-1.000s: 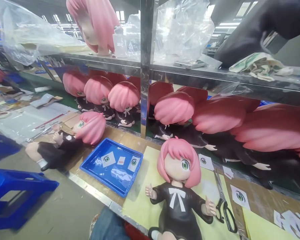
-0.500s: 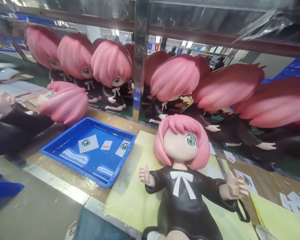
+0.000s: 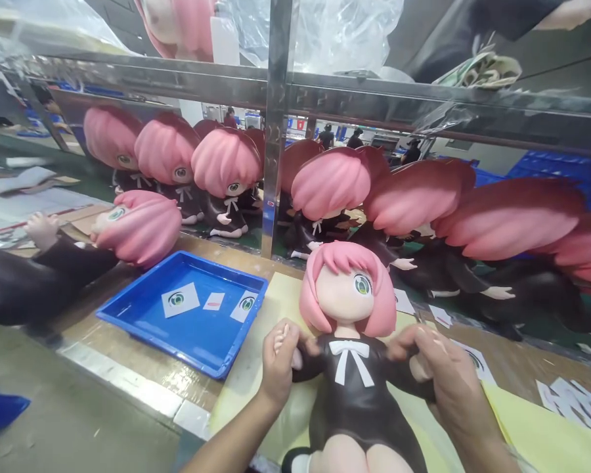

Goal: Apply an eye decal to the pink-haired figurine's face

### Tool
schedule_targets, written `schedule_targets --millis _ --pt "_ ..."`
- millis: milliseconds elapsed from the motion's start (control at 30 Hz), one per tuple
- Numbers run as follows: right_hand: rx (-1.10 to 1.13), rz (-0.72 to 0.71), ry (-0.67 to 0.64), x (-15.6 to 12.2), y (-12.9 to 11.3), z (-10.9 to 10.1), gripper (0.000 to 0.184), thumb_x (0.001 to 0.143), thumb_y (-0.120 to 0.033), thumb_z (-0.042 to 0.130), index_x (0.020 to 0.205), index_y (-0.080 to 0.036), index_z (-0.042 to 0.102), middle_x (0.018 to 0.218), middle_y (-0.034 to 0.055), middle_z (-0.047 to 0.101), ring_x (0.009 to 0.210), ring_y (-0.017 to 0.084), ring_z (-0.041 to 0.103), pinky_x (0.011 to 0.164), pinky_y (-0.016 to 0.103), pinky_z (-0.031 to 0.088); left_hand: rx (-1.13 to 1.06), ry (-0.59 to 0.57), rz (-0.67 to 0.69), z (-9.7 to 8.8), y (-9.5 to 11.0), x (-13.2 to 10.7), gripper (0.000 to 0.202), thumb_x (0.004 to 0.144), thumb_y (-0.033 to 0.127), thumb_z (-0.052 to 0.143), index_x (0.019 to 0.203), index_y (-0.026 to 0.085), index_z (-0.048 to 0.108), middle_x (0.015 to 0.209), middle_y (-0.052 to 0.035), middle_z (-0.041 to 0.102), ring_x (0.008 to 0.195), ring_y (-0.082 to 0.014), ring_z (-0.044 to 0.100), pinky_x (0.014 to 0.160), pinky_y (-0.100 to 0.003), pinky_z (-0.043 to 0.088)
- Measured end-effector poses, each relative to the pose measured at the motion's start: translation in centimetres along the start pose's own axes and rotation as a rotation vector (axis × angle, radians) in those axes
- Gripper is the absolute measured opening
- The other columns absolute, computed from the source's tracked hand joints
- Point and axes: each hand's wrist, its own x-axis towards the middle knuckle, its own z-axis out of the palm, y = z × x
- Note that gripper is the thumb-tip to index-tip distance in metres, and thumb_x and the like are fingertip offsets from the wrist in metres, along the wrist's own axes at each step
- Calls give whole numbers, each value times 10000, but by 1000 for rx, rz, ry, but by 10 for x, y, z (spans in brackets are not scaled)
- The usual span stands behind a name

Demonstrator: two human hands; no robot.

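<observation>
A large pink-haired figurine (image 3: pixel 354 387) in a black dress with a white bow lies on its back before me. Its face has one green eye on the right side; the left side is bare. My left hand (image 3: pixel 282 361) is closed around the figurine's arm at the left, near its small hand. On the other side, my right hand (image 3: pixel 446 368) grips the opposite arm, covering most of that hand. Under the figurine is a yellow sheet (image 3: pixel 246 387).
To the left, a blue tray (image 3: pixel 197 341) of water holds eye decals (image 3: pixel 180 300) and a small pink-marked piece (image 3: pixel 213 301). Another figurine (image 3: pixel 148 226) lies beyond it. Several figurines (image 3: pixel 226 161) line the back under a metal shelf (image 3: pixel 177 79). Paper scraps (image 3: pixel 566 401) lie at right.
Both my hands have come into view and taken hold of the figurine's arms. The view has tilted up, showing more of the upper shelf.
</observation>
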Motion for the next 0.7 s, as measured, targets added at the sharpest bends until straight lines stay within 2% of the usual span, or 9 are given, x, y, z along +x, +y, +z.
schedule_targets --millis 100,167,300,533,700 --pt "65 -25 104 -13 4 13 391 892 -491 625 620 -216 566 562 25 499 578 191 560 574 305 494 -67 -49 9 -2 7 -1 376 960 419 522 674 175 525 514 -5 591 543 -173 613 657 -331 536" --pt "118 -33 164 -24 5 19 405 920 -457 582 610 -206 513 522 6 470 529 171 535 567 294 494 -70 -97 4 -7 19 0 330 954 360 562 686 168 553 540 -11 612 571 -173 625 640 -310 518" --pt "173 -22 198 -32 6 27 392 950 -405 535 627 -186 493 505 -6 461 516 147 528 578 280 505 -43 -169 -3 -12 39 4 292 961 287 558 694 170 570 570 -11 627 598 -158 621 657 -292 505" --pt "200 -22 187 -31 10 18 505 939 -560 541 619 -176 466 480 -16 440 480 135 511 543 273 505 50 -266 39 -2 46 -1 233 984 297 515 783 189 563 610 1 622 621 -143 615 658 -284 508" --pt "225 0 185 -44 29 9 439 923 -584 546 697 -210 509 522 -15 428 517 165 490 583 338 499 76 -264 51 1 48 -1 235 982 315 521 787 191 560 606 -4 627 616 -146 613 644 -288 503"
